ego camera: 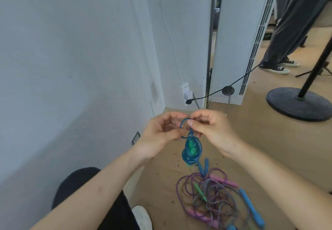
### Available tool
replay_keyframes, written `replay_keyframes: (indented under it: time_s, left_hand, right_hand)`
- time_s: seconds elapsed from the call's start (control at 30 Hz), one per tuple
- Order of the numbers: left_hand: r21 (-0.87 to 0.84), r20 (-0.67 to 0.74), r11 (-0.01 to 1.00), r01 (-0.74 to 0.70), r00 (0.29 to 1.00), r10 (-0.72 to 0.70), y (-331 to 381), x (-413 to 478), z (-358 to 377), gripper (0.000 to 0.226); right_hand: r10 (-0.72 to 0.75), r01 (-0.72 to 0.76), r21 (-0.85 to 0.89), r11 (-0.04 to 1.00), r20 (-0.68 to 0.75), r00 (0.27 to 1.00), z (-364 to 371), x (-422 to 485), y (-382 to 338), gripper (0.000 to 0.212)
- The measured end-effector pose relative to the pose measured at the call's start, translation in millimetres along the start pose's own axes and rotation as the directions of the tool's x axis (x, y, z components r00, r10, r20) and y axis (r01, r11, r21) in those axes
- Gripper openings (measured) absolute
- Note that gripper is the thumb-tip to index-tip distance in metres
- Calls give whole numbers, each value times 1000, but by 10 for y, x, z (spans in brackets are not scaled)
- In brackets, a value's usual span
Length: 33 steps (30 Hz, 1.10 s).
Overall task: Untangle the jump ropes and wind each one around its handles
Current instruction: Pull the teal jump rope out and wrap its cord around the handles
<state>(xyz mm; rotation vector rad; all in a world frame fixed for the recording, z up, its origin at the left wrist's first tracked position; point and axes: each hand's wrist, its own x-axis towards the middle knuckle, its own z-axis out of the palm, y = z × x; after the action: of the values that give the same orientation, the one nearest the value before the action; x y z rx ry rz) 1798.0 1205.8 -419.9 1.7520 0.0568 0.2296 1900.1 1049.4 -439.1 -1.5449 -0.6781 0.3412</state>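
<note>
A teal-blue jump rope [190, 155] is wound in coils around its two green handles [191, 146] and hangs in the air between my hands. My right hand [212, 131] pinches a loop of the rope's free end at the top. My left hand [159, 134] has its fingers curled at the same strand beside the loop. On the floor lower right lies a tangled pile of ropes [215, 199]: a purple cord with pink handles [228, 181], a blue-and-white braided cord with blue handles [251, 208], and a green handle [200, 192].
A white wall [71, 68] stands close on the left, with a socket and plugs [186, 95] and a black cable running right. A white floor unit [239, 41] is behind. A black stand base [298, 104] sits at right. Another person's legs [296, 32] stand far right. My knee [80, 190] is lower left.
</note>
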Motion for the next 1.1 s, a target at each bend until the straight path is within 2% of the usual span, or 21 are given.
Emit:
replay_keyframes:
  time_s: [0.17, 0.3, 0.5, 0.7, 0.8, 0.9, 1.0, 1.1]
  left_hand:
    - [51, -131, 998, 27, 991, -20, 453, -117, -270, 17]
    - [94, -261, 995, -21, 964, 45, 816, -182, -476, 9]
    - [123, -439, 987, -100, 887, 145, 1377, -243, -781, 8]
    - [164, -568, 965, -205, 780, 262, 1980, -355, -1064, 11]
    - [217, -615, 941, -260, 711, 339, 2296, -432, -1210, 12]
    - [298, -647, 903, -310, 630, 430, 2626, -506, -1367, 13]
    - [400, -653, 847, -351, 538, 532, 2915, -567, -1514, 10]
    - [460, -640, 798, -390, 477, 603, 3162, -618, -1642, 11]
  right_hand:
    - [-38, 36, 54, 998, 41, 998, 152, 204, -457, 6]
    - [-61, 53, 58, 997, 135, 989, 274, 439, -896, 8]
    - [-125, 87, 124, 988, 337, 933, 500, 796, -1591, 13]
    - [-226, 142, 220, 965, 422, 878, 714, 1004, -2282, 16]
    - [-299, 208, 258, 943, 391, 870, 881, 1031, -2649, 15]
    - [-373, 283, 302, 910, 303, 877, 1058, 1026, -3006, 14]
    - [-431, 341, 356, 870, 215, 876, 1226, 1024, -3324, 14]
    - [-498, 411, 386, 826, 160, 852, 1365, 1026, -3615, 12]
